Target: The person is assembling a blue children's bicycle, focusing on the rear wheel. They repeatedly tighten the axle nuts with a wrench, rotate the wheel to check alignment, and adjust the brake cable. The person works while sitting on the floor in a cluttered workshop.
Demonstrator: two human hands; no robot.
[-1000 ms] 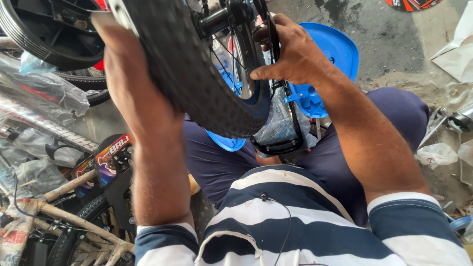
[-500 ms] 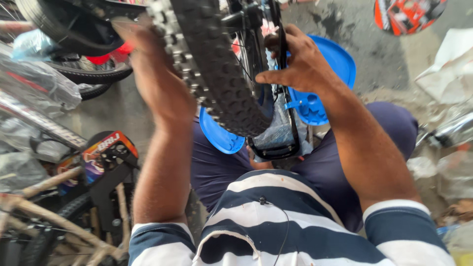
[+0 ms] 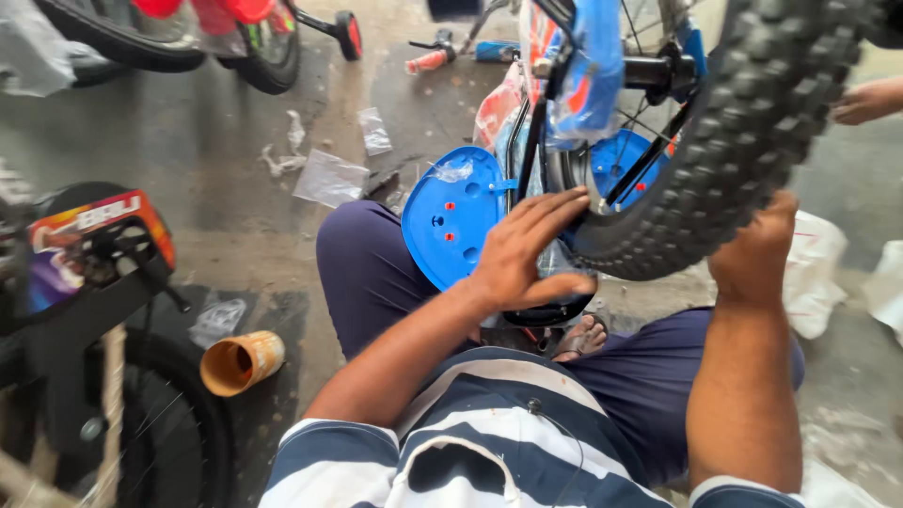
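Observation:
A small bicycle wheel with a knobby black tyre (image 3: 752,141) hangs over my lap, attached to a blue frame wrapped in plastic (image 3: 583,75). My left hand (image 3: 522,254) lies with fingers stretched flat against the tyre's lower side, thumb underneath by a black part. My right hand (image 3: 752,249) grips the tyre from below; its fingers are hidden behind the tread. A blue plastic disc (image 3: 451,221) stands beside the wheel, against my left knee. Another person's hand (image 3: 870,99) shows at the right edge.
A black bicycle with a colourful plate (image 3: 94,245) stands close on the left. A brown tape roll (image 3: 240,362) lies on the wet concrete floor. Plastic wrappers (image 3: 329,174) are scattered ahead. A red bicycle with a training wheel (image 3: 273,38) is at the top left.
The view has swung, and the wheel now sits to the right. My left hand left the tyre's tread and lies flat on its side. My right hand moved from the frame to the tyre.

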